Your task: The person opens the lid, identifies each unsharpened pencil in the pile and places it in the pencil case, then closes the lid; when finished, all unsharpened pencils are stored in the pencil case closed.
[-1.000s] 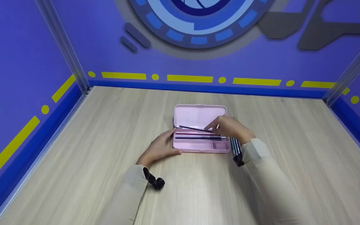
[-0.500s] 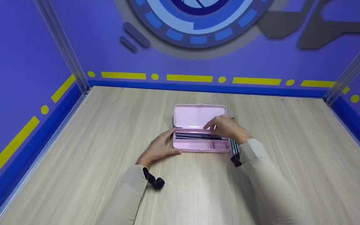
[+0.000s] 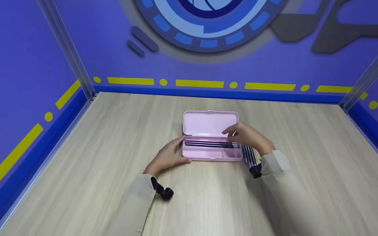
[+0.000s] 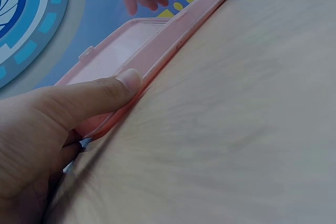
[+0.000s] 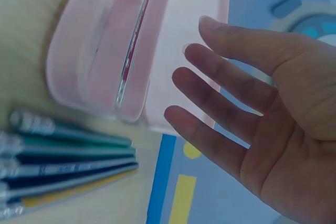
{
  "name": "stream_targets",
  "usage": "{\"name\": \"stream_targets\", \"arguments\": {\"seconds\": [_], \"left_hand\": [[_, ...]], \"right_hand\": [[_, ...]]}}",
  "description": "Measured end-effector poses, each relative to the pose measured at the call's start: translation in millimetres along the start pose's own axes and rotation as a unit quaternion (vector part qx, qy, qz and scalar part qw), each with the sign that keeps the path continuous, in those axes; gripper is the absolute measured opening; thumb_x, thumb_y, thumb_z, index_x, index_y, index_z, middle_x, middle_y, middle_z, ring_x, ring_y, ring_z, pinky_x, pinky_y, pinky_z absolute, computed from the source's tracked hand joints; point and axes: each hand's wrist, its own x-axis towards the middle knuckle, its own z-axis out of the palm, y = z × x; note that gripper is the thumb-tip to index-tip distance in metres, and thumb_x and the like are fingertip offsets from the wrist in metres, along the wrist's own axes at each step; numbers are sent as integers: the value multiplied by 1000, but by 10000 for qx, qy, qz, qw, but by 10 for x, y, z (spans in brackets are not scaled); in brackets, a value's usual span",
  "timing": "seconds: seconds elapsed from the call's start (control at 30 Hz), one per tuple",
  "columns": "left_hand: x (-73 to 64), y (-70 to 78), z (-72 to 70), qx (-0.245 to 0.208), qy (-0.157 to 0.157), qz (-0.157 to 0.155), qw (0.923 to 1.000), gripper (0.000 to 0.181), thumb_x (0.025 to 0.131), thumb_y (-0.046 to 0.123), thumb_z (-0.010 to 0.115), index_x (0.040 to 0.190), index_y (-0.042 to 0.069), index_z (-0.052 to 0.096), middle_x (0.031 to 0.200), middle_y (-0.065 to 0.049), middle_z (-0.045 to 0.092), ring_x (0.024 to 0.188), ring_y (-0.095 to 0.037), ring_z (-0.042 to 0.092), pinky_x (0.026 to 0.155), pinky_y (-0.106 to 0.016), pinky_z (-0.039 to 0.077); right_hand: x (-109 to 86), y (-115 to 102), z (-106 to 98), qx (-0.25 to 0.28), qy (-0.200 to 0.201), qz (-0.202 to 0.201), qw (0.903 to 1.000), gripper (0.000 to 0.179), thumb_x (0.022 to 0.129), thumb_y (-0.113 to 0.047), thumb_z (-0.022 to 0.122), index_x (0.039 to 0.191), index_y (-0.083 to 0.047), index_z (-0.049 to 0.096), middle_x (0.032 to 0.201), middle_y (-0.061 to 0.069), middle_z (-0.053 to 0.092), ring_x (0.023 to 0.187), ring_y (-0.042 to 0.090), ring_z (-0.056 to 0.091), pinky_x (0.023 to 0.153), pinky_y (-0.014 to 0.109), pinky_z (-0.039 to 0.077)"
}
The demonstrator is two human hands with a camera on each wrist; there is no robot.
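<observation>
A pink pencil case (image 3: 205, 154) lies with its lid raised at the middle of the table. Several dark pencils (image 3: 208, 144) lie lengthwise in its long rear compartment. My left hand (image 3: 167, 155) holds the case's left end; in the left wrist view the thumb (image 4: 128, 80) presses its front wall, the other fingers partly hidden. Over the case's right end is my right hand (image 3: 249, 136), whose spread fingers hold nothing in the right wrist view. Several loose pencils (image 5: 68, 156), green, blue and yellow, lie side by side just right of the case, partly under my right wrist in the head view.
A wooden table (image 3: 110, 131) spreads around the case. Blue printed panels (image 3: 208, 72) stand along its back and both sides, with metal posts (image 3: 67, 49) at the corners. Each wrist wears a black strap mount (image 3: 164, 191).
The dark pencil my right hand held slanted over the case now lies in the rear compartment, let go. My right hand has shifted slightly right. My left hand keeps its place.
</observation>
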Motion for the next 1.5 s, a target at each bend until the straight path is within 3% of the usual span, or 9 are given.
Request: {"name": "stream_targets", "arguments": {"seconds": [0.17, 0.33, 0.47, 0.83, 1.1, 1.5], "left_hand": [[-7, 18, -10, -19, -22, -30, 10000, 99, 71, 37, 83, 150, 8, 32, 154, -17, 34, 143, -34, 29, 119, -47, 24], [-19, 11, -11, -68, 10, -48, 10000, 99, 71, 37, 83, 150, 8, 31, 154, -17, 34, 143, -34, 29, 119, -47, 23], [-30, -3, -8, -32, 21, -96, 9999, 99, 71, 37, 84, 150, 8, 32, 154, -16, 33, 143, -34, 29, 119, -47, 23], [-22, -10, -2, -39, -11, -54, 10000, 99, 71, 37, 84, 151, 9, 32, 154, -15, 34, 143, -33, 29, 119, -46, 23], [-23, 8, -2, -27, 18, -93, 10000, 98, 71, 38, 84, 150, 11, 33, 153, -16, 36, 142, -34, 30, 119, -47, 23], [-2, -7, -3, 9, -16, -17, 10000, 99, 71, 39, 84, 151, 10, 32, 154, -16, 34, 143, -33, 29, 119, -46, 22]], "right_hand": [[-74, 147, -39, -10, 310, 116, 9995, 27, 87, -2, 65, 113, 3, 69, 95, 17, 72, 80, 23, 66, 76, 40, 59], [-157, 292, -55, 110, 591, 663, 9960, 30, 89, -4, 64, 118, 2, 67, 106, 20, 69, 91, 29, 64, 86, 45, 56], [-252, 404, -67, 341, 730, 985, 9919, 32, 89, -6, 63, 120, 3, 65, 107, 21, 68, 93, 30, 64, 82, 43, 57], [-426, 638, -56, 662, 216, 1862, 9800, 47, 90, -12, 63, 132, 7, 53, 113, 26, 63, 88, 24, 63, 78, 37, 56], [-455, 720, -24, 571, 60, 1545, 9863, 48, 88, -12, 66, 127, 12, 54, 105, 28, 67, 84, 24, 66, 70, 35, 55], [-429, 737, -28, 874, -1, 2003, 9758, 48, 86, -11, 69, 125, 13, 55, 100, 22, 68, 77, 16, 62, 66, 27, 54]]}}
